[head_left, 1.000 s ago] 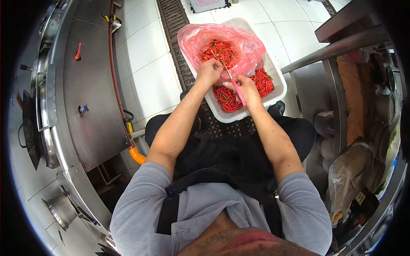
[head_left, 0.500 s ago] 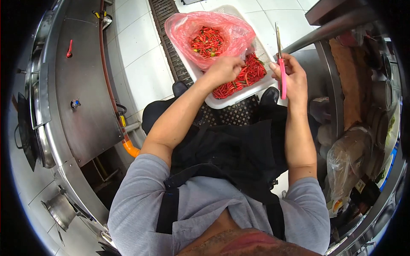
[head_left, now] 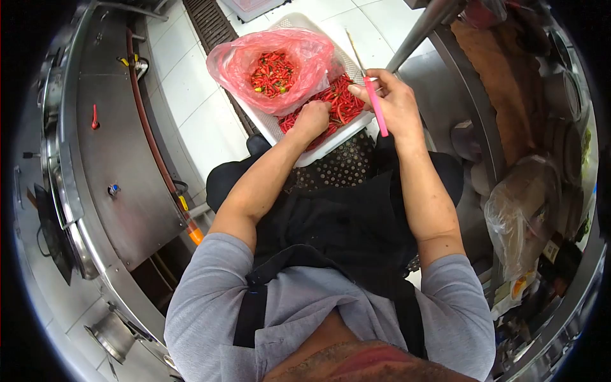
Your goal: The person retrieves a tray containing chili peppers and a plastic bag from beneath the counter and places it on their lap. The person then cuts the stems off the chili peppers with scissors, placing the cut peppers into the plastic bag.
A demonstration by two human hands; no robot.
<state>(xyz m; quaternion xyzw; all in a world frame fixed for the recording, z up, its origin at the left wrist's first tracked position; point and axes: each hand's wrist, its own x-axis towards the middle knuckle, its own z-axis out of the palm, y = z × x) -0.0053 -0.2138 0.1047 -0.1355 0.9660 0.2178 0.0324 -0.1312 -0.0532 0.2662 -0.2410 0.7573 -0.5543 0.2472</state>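
Pink-handled scissors [head_left: 377, 108] are in my right hand [head_left: 396, 105], blades pointing up and away. My left hand [head_left: 310, 120] is closed and lowered onto the loose red chili peppers [head_left: 342, 102]; its fingertips are partly hidden, and I cannot make out what they hold. The loose chilies lie in the near part of a white plastic basket [head_left: 335, 148]. A crumpled, open pink plastic bag [head_left: 226, 62] rests in the basket too, and more red chilies [head_left: 273, 71], with a few greenish ones, show inside it.
A steel cabinet [head_left: 137, 172] runs along the left, with an orange pipe [head_left: 194, 234] at its foot. Beyond the basket are a floor drain grate [head_left: 213, 28] and a plastic container [head_left: 254, 7]. Metal shelving on the right holds a clear plastic bag [head_left: 519, 210].
My left hand has moved down from beside the pink bag onto the loose chilies. The scissors stay in my right hand, which is now nearer the basket. The camera view has shifted.
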